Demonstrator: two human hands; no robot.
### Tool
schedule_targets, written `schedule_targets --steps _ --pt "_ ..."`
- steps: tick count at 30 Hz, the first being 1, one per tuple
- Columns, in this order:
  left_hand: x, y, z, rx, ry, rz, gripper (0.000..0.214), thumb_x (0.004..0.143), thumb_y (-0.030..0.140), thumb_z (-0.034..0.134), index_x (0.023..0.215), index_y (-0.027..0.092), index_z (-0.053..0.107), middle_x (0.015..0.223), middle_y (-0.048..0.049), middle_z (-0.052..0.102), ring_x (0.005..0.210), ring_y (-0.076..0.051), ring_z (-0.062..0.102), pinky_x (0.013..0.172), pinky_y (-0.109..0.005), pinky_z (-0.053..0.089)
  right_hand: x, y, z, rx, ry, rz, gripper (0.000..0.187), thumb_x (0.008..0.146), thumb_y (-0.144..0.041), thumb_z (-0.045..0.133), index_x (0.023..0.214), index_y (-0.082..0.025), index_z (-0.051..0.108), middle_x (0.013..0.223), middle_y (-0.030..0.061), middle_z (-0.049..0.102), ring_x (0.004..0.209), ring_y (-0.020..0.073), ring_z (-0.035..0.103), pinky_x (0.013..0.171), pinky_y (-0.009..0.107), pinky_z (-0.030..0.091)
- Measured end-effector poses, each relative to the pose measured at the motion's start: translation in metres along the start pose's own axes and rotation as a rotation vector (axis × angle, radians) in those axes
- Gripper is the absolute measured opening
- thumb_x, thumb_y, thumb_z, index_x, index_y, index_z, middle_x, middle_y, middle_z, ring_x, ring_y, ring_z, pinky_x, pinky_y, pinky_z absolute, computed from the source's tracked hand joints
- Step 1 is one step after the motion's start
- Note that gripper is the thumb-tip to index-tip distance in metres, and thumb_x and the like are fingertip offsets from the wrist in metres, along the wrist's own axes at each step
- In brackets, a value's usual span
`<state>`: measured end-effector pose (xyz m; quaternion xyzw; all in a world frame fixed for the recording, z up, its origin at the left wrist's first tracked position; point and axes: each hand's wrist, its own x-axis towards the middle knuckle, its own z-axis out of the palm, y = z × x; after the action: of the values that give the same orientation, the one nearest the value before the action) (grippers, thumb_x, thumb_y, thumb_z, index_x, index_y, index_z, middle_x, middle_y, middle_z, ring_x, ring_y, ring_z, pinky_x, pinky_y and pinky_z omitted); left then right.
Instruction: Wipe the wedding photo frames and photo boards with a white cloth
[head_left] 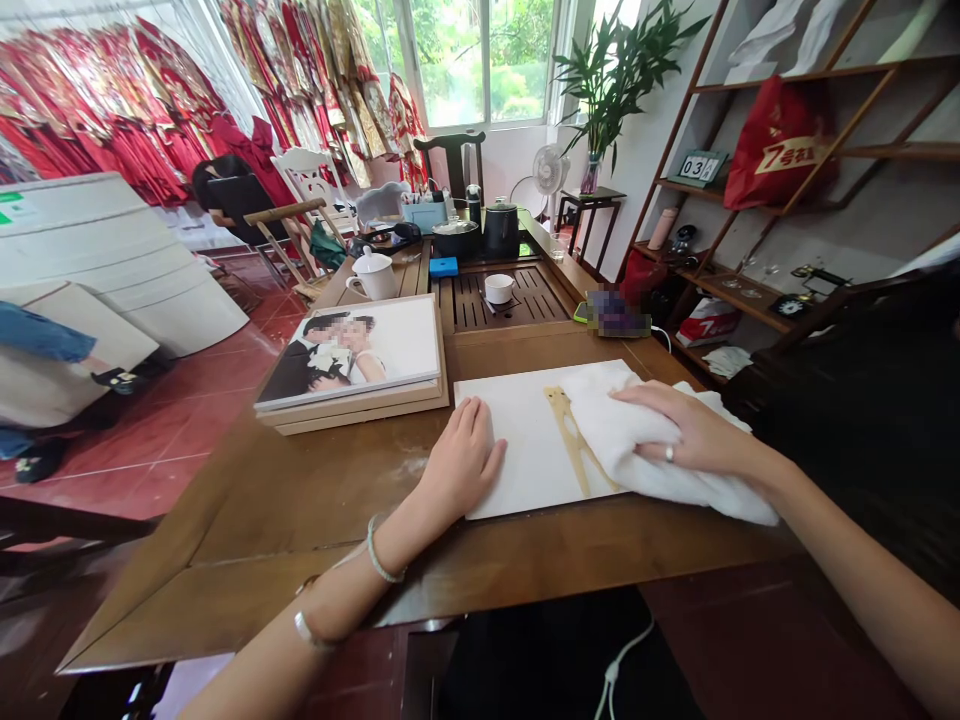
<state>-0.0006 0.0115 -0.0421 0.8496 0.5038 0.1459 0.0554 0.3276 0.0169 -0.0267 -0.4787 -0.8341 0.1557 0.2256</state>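
A flat white board point(525, 440) with a tan printed figure lies on the brown wooden table point(300, 520) in front of me. My left hand point(459, 462) rests flat on the board's left edge, fingers together and stretched out. My right hand point(675, 430) presses a white cloth point(645, 450) onto the board's right part, palm down with the fingers laid over the cloth. The cloth covers the board's right side and part of the figure.
A photo album point(352, 365) lies on a flat box to the left. Farther back stand a slatted tea tray point(510, 300) with a small white cup point(498, 288), a white pitcher point(373, 275), kettles and a blue box. A shelf unit point(750, 200) stands at right, red garments point(112, 110) hang at left.
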Motion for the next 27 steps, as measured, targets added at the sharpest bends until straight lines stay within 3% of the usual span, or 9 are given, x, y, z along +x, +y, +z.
schedule_targets --steps 4,7,14,19,24,27 --pt "0.000 0.002 -0.002 0.005 -0.024 -0.012 0.054 0.097 0.031 0.041 0.137 -0.005 0.041 0.145 -0.0302 0.045 0.143 -0.039 0.035 0.118 -0.051 0.032 -0.024 -0.005 -0.006 0.032 -0.084 -0.027 0.057 0.071 -0.037 0.072 0.126 -0.027 0.063 0.128 0.0111 0.064 0.124 0.0411 0.054 0.106 0.058 0.043" --pt "0.000 0.001 -0.001 -0.004 -0.019 -0.013 0.054 0.097 0.031 0.041 0.137 -0.004 0.042 0.145 -0.0303 0.045 0.144 -0.038 0.035 0.118 -0.051 0.032 -0.022 -0.004 -0.008 0.041 -0.106 0.009 0.059 0.069 -0.039 0.073 0.126 -0.028 0.063 0.128 0.0104 0.064 0.123 0.0402 0.055 0.107 0.058 0.044" --pt "-0.001 -0.003 0.002 0.013 0.021 0.030 0.051 0.098 0.033 0.037 0.137 0.001 0.042 0.143 -0.0291 0.048 0.143 -0.036 0.037 0.115 -0.053 0.036 0.036 0.002 0.006 -0.017 0.044 0.111 0.053 0.071 -0.037 0.068 0.122 -0.021 0.062 0.127 0.0133 0.064 0.119 0.0375 0.058 0.104 0.054 0.045" --pt "-0.001 -0.003 0.002 0.029 0.009 0.032 0.053 0.098 0.034 0.036 0.137 -0.002 0.041 0.143 -0.0303 0.047 0.142 -0.037 0.037 0.115 -0.053 0.036 0.075 0.006 0.014 -0.011 0.081 0.123 0.051 0.072 -0.035 0.066 0.121 -0.022 0.062 0.129 0.0099 0.065 0.116 0.0350 0.060 0.101 0.052 0.045" --pt "-0.001 -0.005 0.004 0.021 0.033 0.045 0.053 0.098 0.034 0.036 0.138 0.000 0.041 0.143 -0.0298 0.048 0.143 -0.036 0.037 0.114 -0.054 0.037 0.090 0.006 0.026 0.013 0.143 0.148 0.052 0.071 -0.033 0.067 0.122 -0.021 0.062 0.129 0.0105 0.065 0.117 0.0348 0.059 0.102 0.052 0.045" --pt "-0.001 -0.006 0.005 0.029 0.018 0.039 0.053 0.098 0.035 0.036 0.138 0.001 0.040 0.144 -0.0289 0.047 0.143 -0.036 0.037 0.115 -0.053 0.036 0.088 0.002 0.032 0.021 0.144 0.092 0.055 0.072 -0.034 0.067 0.124 -0.019 0.061 0.131 0.0123 0.064 0.120 0.0346 0.058 0.104 0.052 0.042"
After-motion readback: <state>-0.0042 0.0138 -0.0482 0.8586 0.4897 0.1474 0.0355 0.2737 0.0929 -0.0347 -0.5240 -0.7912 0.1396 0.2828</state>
